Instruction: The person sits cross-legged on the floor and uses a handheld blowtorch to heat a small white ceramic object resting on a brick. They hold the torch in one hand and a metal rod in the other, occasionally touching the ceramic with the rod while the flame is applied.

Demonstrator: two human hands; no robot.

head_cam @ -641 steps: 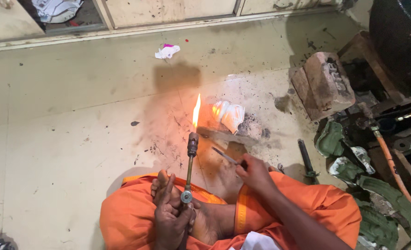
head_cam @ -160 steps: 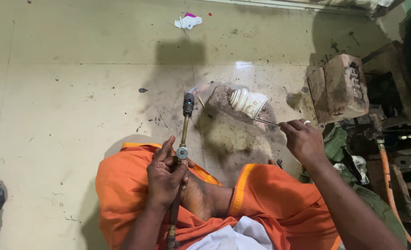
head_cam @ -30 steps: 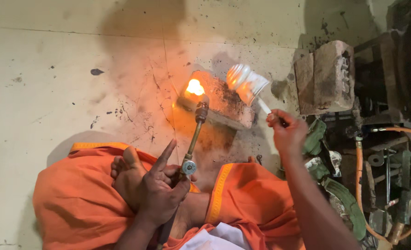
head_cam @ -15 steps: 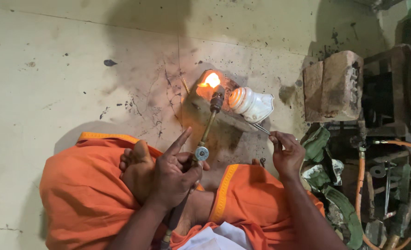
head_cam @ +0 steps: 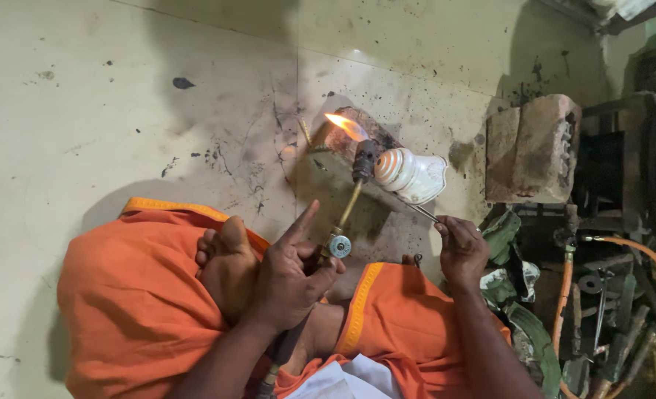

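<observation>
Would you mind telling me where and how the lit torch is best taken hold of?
Judging by its pose, grip the torch low on its brass stem by the round valve knob, coming from the near side as the left hand does. The flame leaves the far tip, pointing away over the brick.

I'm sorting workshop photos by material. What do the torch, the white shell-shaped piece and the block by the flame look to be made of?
Torch: metal, apparently a brass-yellow stem with a dark, dull tip and a silvery knob.
White shell-shaped piece: glossy and ribbed, probably natural shell or glazed ceramic; the look leaves it open.
Block: matte, rough and scorched, likely brick or stone.
</observation>
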